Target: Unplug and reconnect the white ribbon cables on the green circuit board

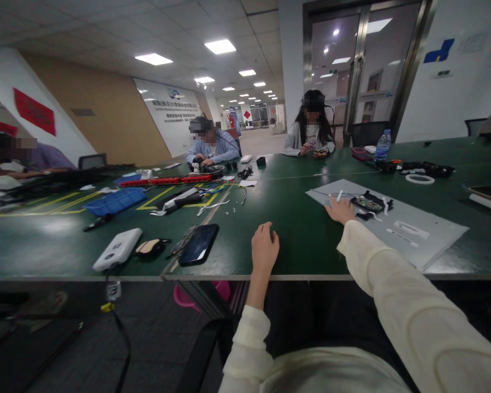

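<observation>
Head: tabletop (300, 218) between left hand (265, 244) and right hand (342, 210) at board (437, 233) edge.

Passage: bare strip of green table (290, 202), between left hand (264, 245) and grey sheet (442, 232) — runs forward to the far edge, where a person (306, 134) sits.
Narrower gap: between left hand and dark-screened phone (199, 244).
Obstacles, left: phone; tan-topped object (150, 247); white device (118, 249); blue tray (117, 202) beyond.
Obstacles, right: circuit assembly (369, 202) on the sheet, just beside right hand (340, 210); farther off — white ring (419, 175), upright bottle (383, 146).
</observation>
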A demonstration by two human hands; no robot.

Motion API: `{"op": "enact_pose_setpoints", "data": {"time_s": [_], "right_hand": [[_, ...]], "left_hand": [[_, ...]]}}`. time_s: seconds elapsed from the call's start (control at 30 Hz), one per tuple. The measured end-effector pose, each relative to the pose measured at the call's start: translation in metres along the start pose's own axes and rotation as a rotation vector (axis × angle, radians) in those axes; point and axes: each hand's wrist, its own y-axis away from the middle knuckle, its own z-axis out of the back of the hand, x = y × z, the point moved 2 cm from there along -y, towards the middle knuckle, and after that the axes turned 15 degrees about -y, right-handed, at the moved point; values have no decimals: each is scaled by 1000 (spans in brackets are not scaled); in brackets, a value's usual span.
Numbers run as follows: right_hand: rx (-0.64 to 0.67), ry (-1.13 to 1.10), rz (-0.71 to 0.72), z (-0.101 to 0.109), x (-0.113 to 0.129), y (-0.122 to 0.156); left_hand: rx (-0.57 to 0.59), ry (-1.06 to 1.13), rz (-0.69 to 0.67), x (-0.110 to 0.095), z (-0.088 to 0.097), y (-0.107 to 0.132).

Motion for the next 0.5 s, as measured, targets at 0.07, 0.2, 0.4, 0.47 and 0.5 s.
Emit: {"op": "enact_pose_setpoints", "data": {"time_s": [0.07, 0.2, 0.4, 0.47, 0.5], "right_hand": [[-41, -13, -56, 3, -14, -8], [-136, -33, -148, 10, -40, -18], [-203, -53, -184, 17, -57, -24], [-188, -72, -172, 20, -61, -26], [-161, -80, -157, 22, -63, -28]], "left_hand": [[15, 8, 1, 1, 0, 0], [36, 26, 5, 2, 0, 1], [69, 51, 18, 3, 0, 2], [74, 55, 23, 2, 0, 2], [75, 55, 21, 2, 1, 1]]}}
